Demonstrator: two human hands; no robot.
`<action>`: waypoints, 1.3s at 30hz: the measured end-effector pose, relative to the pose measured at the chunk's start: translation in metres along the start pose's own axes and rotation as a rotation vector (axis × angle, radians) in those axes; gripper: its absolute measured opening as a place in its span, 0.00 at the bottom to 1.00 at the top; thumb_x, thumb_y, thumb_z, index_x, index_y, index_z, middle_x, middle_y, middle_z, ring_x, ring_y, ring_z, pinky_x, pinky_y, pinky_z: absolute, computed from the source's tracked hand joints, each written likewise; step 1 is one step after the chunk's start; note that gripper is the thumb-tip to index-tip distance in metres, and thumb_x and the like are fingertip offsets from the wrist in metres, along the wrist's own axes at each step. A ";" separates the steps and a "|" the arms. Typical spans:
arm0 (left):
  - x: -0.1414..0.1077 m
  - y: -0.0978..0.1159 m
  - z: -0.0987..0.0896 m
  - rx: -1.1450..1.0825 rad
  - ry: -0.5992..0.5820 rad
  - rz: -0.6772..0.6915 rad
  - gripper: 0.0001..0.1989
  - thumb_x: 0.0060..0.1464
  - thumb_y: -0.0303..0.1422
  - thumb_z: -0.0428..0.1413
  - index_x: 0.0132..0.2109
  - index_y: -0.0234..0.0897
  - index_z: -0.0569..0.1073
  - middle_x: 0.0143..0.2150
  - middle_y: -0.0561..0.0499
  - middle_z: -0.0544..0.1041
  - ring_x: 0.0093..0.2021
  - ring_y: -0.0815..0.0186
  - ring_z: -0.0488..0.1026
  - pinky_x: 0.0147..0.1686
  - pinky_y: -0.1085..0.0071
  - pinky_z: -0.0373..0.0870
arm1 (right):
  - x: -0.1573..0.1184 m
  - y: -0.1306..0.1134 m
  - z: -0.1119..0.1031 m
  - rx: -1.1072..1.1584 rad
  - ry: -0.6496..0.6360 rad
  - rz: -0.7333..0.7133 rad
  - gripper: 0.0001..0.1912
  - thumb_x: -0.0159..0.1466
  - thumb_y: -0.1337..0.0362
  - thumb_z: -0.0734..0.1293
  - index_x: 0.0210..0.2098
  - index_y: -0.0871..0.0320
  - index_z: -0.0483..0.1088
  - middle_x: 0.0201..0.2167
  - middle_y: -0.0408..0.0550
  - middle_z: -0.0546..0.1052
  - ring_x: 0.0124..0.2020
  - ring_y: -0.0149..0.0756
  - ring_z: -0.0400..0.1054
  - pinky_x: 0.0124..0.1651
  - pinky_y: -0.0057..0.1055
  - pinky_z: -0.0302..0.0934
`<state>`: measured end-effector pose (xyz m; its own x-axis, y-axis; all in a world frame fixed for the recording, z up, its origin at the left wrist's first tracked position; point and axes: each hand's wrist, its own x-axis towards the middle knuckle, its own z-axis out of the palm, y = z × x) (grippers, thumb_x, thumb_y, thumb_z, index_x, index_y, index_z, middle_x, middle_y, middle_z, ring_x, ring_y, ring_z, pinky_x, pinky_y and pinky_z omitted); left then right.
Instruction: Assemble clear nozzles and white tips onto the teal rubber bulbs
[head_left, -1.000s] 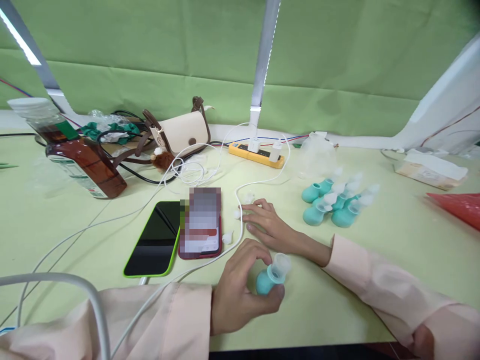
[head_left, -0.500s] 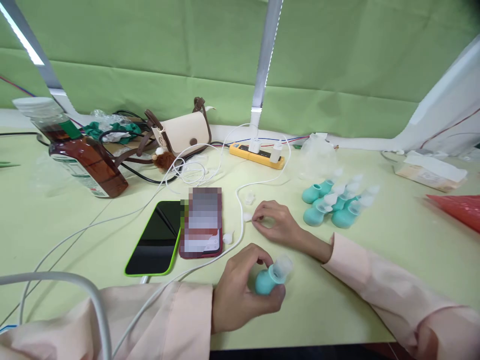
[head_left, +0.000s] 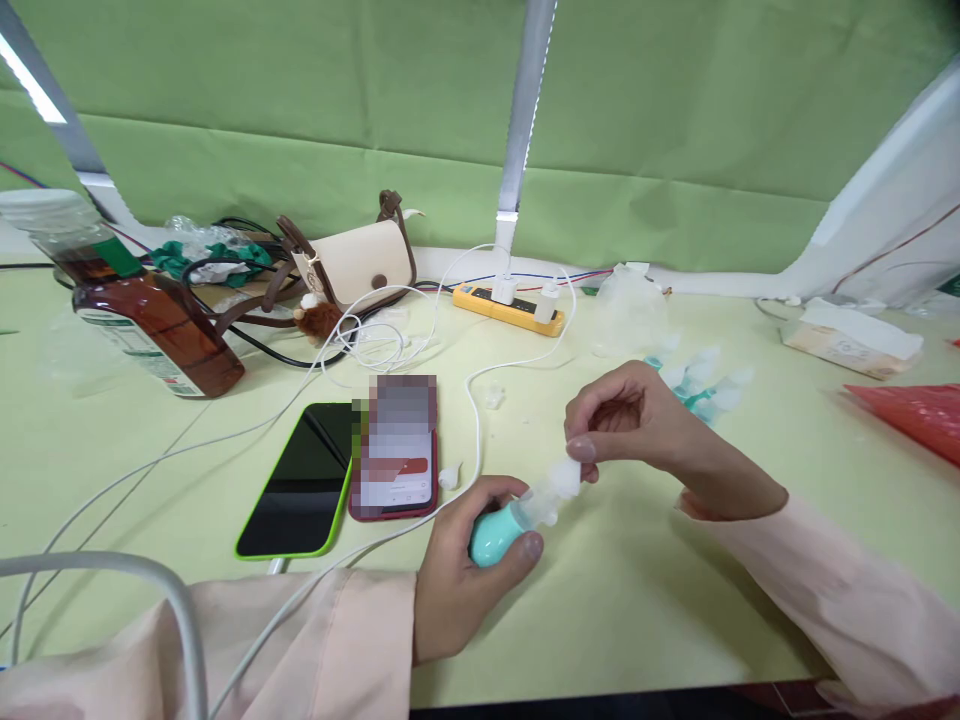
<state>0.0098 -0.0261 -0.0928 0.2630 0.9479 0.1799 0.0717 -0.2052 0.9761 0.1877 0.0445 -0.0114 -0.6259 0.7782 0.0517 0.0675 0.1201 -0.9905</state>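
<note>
My left hand [head_left: 457, 580] is closed around a teal squeeze bulb [head_left: 495, 538], which looks like a nasal aspirator. A clear plastic neck [head_left: 534, 508] sticks out of its upper right end. My right hand [head_left: 637, 420] pinches a small whitish soft tip [head_left: 564, 474] between thumb and fingers at the end of that neck. Whether the tip is seated on it I cannot tell. Behind my right hand stand several teal bulbs with whitish tips [head_left: 701, 385], partly hidden. A loose small clear piece [head_left: 494, 396] and a whitish tip [head_left: 449, 477] lie on the table.
Two phones, one green-edged [head_left: 300, 480] and one red-edged [head_left: 394, 480], lie left of my hands. A white cable [head_left: 480, 420] runs past them to a yellow power strip [head_left: 510, 311]. Around stand a brown bottle [head_left: 169, 330], a handbag [head_left: 360, 265], a tissue pack [head_left: 851, 338] and a red bag [head_left: 907, 410].
My right hand has picked up the whitish tip from the table and brought it right and toward me, to the bulb's neck. My left hand has tilted the bulb and shifted slightly left.
</note>
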 end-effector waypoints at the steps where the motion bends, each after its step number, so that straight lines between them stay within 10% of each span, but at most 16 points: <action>1: 0.000 0.001 0.000 0.021 0.011 0.021 0.08 0.49 0.33 0.53 0.39 0.39 0.66 0.30 0.56 0.66 0.29 0.70 0.61 0.29 0.76 0.59 | -0.001 -0.001 0.002 -0.043 0.002 0.004 0.04 0.45 0.74 0.70 0.20 0.62 0.70 0.15 0.42 0.72 0.16 0.26 0.66 0.20 0.20 0.62; 14: 0.003 0.002 0.001 0.085 0.019 0.041 0.05 0.51 0.32 0.52 0.33 0.35 0.70 0.28 0.55 0.70 0.28 0.70 0.65 0.29 0.77 0.60 | -0.007 -0.007 0.008 -0.511 0.045 -0.128 0.03 0.48 0.71 0.69 0.23 0.59 0.70 0.21 0.40 0.73 0.22 0.24 0.66 0.27 0.19 0.65; 39: 0.001 0.005 -0.001 0.202 -0.002 0.085 0.06 0.49 0.32 0.52 0.31 0.34 0.71 0.24 0.54 0.72 0.24 0.70 0.66 0.25 0.77 0.62 | -0.002 0.000 -0.007 -0.445 -0.352 -0.068 0.07 0.49 0.68 0.69 0.28 0.62 0.74 0.24 0.45 0.74 0.25 0.26 0.67 0.28 0.23 0.62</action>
<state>0.0100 -0.0258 -0.0872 0.2777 0.9248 0.2599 0.2406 -0.3289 0.9132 0.1941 0.0472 -0.0108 -0.8560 0.5169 -0.0075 0.2911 0.4701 -0.8332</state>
